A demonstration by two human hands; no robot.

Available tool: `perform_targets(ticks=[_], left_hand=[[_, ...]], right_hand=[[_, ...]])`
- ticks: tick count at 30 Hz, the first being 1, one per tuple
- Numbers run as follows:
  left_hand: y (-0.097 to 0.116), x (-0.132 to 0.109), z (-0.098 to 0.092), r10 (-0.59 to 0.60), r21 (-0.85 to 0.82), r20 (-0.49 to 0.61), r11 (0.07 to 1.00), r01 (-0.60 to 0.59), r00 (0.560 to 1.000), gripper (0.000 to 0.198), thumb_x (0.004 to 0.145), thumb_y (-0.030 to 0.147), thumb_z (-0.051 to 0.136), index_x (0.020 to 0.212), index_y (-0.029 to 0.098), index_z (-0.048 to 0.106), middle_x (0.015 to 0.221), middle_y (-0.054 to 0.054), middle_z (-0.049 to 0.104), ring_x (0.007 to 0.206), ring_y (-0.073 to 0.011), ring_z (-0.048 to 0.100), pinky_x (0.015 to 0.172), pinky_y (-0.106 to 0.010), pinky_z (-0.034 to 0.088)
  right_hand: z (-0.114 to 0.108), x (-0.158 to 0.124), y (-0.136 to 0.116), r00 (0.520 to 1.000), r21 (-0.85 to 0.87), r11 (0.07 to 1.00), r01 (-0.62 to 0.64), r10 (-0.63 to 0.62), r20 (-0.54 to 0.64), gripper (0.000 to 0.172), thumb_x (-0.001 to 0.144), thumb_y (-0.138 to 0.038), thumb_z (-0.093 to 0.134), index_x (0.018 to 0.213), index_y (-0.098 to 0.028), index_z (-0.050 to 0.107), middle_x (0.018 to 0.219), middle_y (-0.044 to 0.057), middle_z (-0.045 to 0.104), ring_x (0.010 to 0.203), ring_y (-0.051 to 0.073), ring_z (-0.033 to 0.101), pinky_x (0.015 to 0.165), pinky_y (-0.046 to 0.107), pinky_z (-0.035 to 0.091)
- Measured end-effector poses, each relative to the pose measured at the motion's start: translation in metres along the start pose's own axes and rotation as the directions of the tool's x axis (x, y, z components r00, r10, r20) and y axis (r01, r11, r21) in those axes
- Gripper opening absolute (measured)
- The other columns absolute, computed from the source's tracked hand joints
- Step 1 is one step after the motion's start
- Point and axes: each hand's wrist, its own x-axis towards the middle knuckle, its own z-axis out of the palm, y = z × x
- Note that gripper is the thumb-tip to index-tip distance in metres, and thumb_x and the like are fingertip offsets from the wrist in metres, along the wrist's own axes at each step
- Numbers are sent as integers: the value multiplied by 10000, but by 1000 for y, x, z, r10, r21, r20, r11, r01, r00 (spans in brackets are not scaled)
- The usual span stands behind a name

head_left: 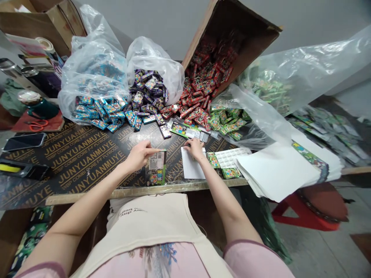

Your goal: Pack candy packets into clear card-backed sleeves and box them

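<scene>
My left hand point(141, 155) is at the upper left corner of a printed packet point(156, 172), which lies flat with a barcode label showing. Its index finger stretches along the packet's top edge, and the other fingers curl in. My right hand point(194, 148) rests over a white sheet point(193, 170) with its fingers bent together and pointing down. Whatever is under those fingertips is hidden. Just beyond it lie green printed packets point(181, 128). To its right is a sheet of white stickers point(228, 159) with small green packs point(232, 172) beside it.
Across the back are heaps of small blue boxes point(111, 112), purple boxes point(147, 90), red boxes point(199, 96) and green boxes point(230, 121), in plastic bags and a tipped carton point(246, 23). White paper point(272, 170) overhangs the front edge. Scissors point(38, 124) and a phone point(24, 141) lie left.
</scene>
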Motion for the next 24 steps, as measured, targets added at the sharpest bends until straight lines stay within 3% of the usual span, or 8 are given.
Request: perform_targets(ticks=[7,12,16,19,21,22,24], left_hand=[[0,0,8,-44,-116,-87,993,34,995,288,872,151,524,1052,243,728,767,-31,512,733,-149,498,660,-266,400],[8,0,16,-154,-266,-194,959,99,969,201,829,138,603,945,210,751,807,-32,607,742,-138,568,681,-255,440],[11,1,20,-222,-327,-280,937,125,934,129,776,96,646,807,171,747,716,-24,649,669,-134,593,641,-246,446],[11,0,21,-299,-387,-328,908,161,896,45,710,109,718,683,141,700,694,-34,684,658,-150,625,643,-254,466],[10,-2,20,-333,-421,-334,890,177,882,72,691,125,738,655,135,676,707,-46,704,672,-164,648,643,-258,480],[10,-2,19,-336,-428,-331,886,177,882,72,691,128,736,658,136,673,718,-50,711,681,-169,657,647,-261,486],[9,-4,19,-320,-430,-325,888,163,890,58,691,109,719,671,137,672,733,-55,719,693,-174,666,662,-269,500]], right_hand=[[4,-17,-9,981,27,981,192,-192,2,164,820,-111,501,737,-182,624,912,105,610,955,247,471,818,358,315],[1,-23,-9,980,97,977,190,-195,37,160,780,-64,453,747,-180,559,811,99,619,807,214,509,728,308,352],[-17,-12,-16,990,183,975,127,-137,44,68,780,-145,475,747,-184,520,720,58,606,683,182,518,655,282,379],[-44,-7,-47,984,462,879,117,-166,67,109,807,-281,517,753,-187,511,848,62,638,776,177,564,711,284,416],[-63,-10,-80,946,703,705,90,-282,162,189,791,-365,573,749,-186,529,974,64,646,916,188,579,805,303,418],[-71,-12,-97,905,774,631,57,-360,227,214,773,-386,605,741,-184,542,1001,60,645,966,193,574,846,313,407],[-83,-14,-129,801,812,583,-6,-483,353,231,735,-392,652,716,-181,559,959,46,648,979,189,567,875,315,385]])
